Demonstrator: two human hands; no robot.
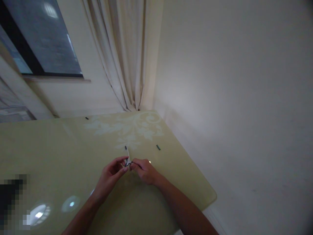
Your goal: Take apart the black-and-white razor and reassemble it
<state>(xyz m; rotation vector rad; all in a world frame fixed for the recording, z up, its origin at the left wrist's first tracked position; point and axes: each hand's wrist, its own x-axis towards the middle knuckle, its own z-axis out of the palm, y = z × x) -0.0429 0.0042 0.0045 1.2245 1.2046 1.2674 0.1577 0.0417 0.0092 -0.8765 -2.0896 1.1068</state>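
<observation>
My left hand (112, 172) and my right hand (144, 170) meet above the middle of the table. Between their fingertips is a small white piece with a thin dark cord-like part (126, 162), too small to name. The thumb and fingers of my left hand pinch it from the left. My right hand, fingers curled, grips its right end. A thin white stick (128, 152) with a dark tip points away from the hands; whether it is joined to the held piece, I cannot tell.
The glossy pale yellow table (61, 147) reflects ceiling lights. A short dark strip (158, 147) lies right of the hands, and another small dark piece (86, 118) near the far edge. A wall (232, 114) borders the right side; a curtain (127, 52) hangs behind.
</observation>
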